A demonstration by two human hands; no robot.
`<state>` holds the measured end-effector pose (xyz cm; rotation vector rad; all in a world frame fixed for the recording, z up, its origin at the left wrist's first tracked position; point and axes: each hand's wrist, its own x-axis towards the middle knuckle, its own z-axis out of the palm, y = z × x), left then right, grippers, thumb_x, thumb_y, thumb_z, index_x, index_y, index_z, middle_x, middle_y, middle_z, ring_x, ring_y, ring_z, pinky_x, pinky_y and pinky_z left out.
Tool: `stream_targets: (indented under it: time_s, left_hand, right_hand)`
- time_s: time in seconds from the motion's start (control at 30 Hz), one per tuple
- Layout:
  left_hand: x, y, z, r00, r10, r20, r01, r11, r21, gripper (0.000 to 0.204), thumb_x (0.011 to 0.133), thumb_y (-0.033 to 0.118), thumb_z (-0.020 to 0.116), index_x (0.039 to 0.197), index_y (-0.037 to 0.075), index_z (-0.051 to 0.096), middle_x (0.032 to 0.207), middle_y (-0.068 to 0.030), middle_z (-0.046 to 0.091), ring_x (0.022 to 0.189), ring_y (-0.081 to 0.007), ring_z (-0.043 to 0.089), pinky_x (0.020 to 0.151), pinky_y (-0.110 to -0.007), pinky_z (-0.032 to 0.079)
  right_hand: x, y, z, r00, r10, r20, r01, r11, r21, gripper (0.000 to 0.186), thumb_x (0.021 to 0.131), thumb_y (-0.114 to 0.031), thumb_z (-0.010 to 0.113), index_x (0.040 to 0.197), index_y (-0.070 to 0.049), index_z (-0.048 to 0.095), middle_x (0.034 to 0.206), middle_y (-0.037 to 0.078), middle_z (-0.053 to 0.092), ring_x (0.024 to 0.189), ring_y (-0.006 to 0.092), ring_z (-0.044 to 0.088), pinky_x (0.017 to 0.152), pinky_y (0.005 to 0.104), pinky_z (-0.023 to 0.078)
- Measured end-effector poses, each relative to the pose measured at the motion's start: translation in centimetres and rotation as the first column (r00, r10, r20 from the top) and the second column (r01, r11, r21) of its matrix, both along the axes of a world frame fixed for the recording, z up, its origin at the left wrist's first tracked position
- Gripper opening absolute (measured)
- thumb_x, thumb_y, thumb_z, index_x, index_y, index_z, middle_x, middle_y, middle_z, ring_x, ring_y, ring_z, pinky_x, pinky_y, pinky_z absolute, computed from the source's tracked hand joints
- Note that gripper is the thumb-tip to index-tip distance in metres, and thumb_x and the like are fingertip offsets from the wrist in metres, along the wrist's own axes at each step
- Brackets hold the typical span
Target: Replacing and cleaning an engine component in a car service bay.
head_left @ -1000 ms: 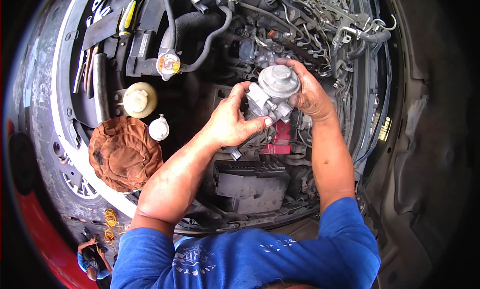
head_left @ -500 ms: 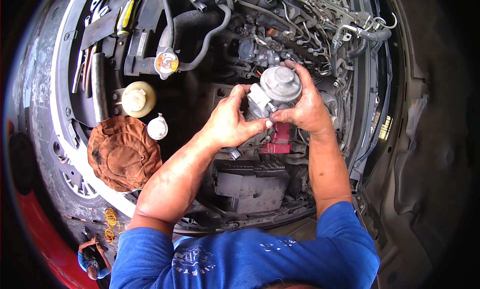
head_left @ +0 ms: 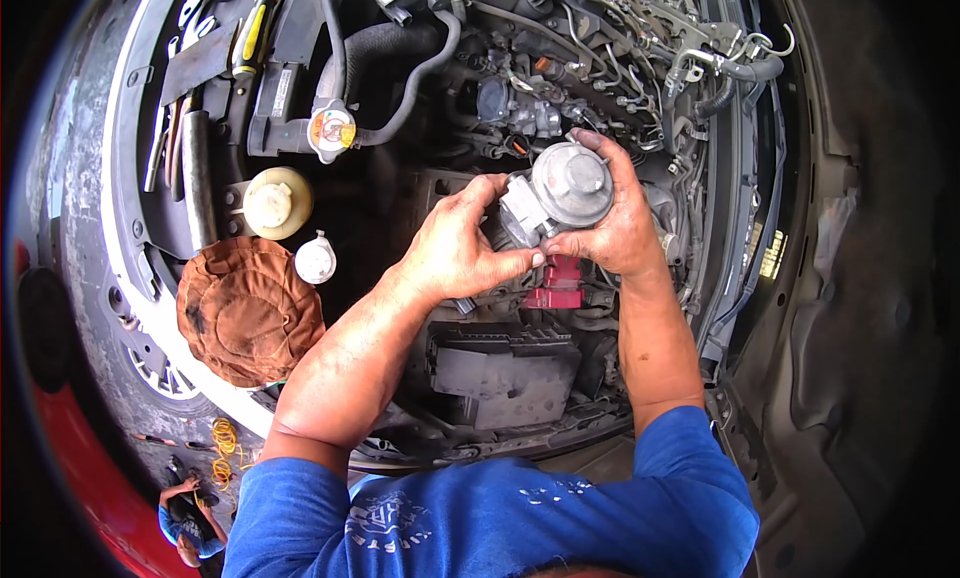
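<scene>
Over the open engine bay I hold an EGR valve (head_left: 573,184), a grey metal part with a round stepped diaphragm housing on top and a squarish body at its left. My left hand (head_left: 455,246) grips the body side, thumb in front and fingers bent behind. Around the round housing curls my right hand (head_left: 622,213), its thumb along the near edge and fingers at the far side. Both thumbs nearly meet at the near side of the part. The underside of the valve is hidden. A red plastic piece (head_left: 556,283) shows in the bay just below it.
A black box cover (head_left: 505,373) lies nearest me. Left are a radiator cap (head_left: 331,131), a yellowed reservoir (head_left: 277,202), a white cap (head_left: 316,259), a brown cloth bundle (head_left: 250,311) and a yellow-handled screwdriver (head_left: 256,33). Another person (head_left: 192,518) is low left.
The EGR valve has turned slightly, its round housing shifting right and a little nearer. My right hand moved with it, and both hands keep their hold.
</scene>
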<state>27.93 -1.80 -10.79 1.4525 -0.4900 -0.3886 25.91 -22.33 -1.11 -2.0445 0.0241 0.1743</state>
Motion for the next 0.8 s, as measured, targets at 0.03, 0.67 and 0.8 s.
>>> stream_targets:
  time_s: [0.03,0.67,0.8]
  left_hand:
    - [-0.1,0.1,0.2,0.999,-0.023,-0.036,0.023,1.000,0.013,0.080,0.062,0.034,0.089,0.122,-0.001,0.050,0.102,-0.0162,0.066,0.093,-0.0259,0.064,0.083,-0.038,0.051]
    - [-0.2,-0.2,-0.9,0.989,-0.112,-0.095,0.084,0.960,-0.266,0.074,0.064,0.032,0.084,0.122,0.000,0.050,0.105,-0.0155,0.066,0.098,-0.0263,0.064,0.087,-0.038,0.050]
    - [-0.2,-0.1,-0.6,0.983,-0.158,-0.094,0.126,0.951,-0.284,0.074,0.064,0.029,0.085,0.122,0.000,0.050,0.107,-0.0155,0.066,0.101,-0.0261,0.064,0.090,-0.039,0.049]
  right_hand:
    - [0.0,0.1,0.0,1.000,-0.011,-0.008,0.012,0.999,0.031,0.119,0.047,-0.022,0.099,0.142,0.002,0.032,0.137,0.013,0.048,0.126,0.0221,0.049,0.108,0.0366,0.039]
    - [0.7,-3.5,3.2,0.977,0.153,-0.146,-0.082,0.911,0.403,0.090,0.075,-0.016,0.083,0.146,0.004,0.032,0.142,0.020,0.046,0.132,0.0286,0.044,0.112,0.0410,0.032]
    - [1.6,-3.9,3.7,0.955,0.236,-0.180,-0.119,0.861,0.495,0.081,0.073,-0.011,0.084,0.140,0.005,0.041,0.134,0.017,0.054,0.126,0.0264,0.050,0.110,0.0386,0.036]
